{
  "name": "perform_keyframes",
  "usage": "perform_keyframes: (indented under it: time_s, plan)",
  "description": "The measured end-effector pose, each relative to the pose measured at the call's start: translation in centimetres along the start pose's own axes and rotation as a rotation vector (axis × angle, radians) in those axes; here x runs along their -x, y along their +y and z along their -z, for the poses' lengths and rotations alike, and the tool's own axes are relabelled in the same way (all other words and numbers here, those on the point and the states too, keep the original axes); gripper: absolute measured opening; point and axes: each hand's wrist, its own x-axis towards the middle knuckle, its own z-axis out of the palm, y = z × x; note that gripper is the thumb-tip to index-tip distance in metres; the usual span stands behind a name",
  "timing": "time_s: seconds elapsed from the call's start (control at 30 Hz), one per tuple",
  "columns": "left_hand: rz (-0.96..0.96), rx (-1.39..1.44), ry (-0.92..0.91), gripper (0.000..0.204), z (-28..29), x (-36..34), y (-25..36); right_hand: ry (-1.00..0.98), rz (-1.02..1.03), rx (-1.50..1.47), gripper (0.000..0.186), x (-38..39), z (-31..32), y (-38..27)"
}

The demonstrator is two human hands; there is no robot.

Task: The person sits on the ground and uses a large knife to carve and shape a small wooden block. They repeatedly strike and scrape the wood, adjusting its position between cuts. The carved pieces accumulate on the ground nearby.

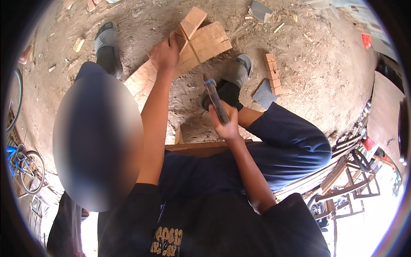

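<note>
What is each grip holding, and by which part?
The right grip holds a thin-bladed tool by its handle. The left grip holds a wooden block at its near end.

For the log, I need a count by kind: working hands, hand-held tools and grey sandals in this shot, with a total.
Hands: 2 (left hand, right hand)
Hand-held tools: 1 (thin-bladed tool)
Grey sandals: 2 (left sandal, right sandal)
Total: 5
</note>
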Motion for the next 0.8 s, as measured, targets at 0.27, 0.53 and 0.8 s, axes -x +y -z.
perform_keyframes:
  time_s: [0.27,0.53,0.8]
  plan:
    - [-0.056,-0.055,-0.059,0.057,-0.6,1.0,-1.4,0.024,0.072,0.045,0.020,1.2,-0.5,0.5]
    - [-0.190,-0.129,0.159,0.053,-2.5,2.4,-2.5,0.029,0.067,0.041,0.018,-2.6,-1.3,1.5]
    - [-0.431,-0.050,0.207,0.065,-1.4,3.9,-3.4,0.037,0.095,0.057,0.021,-0.6,-1.2,2.6]
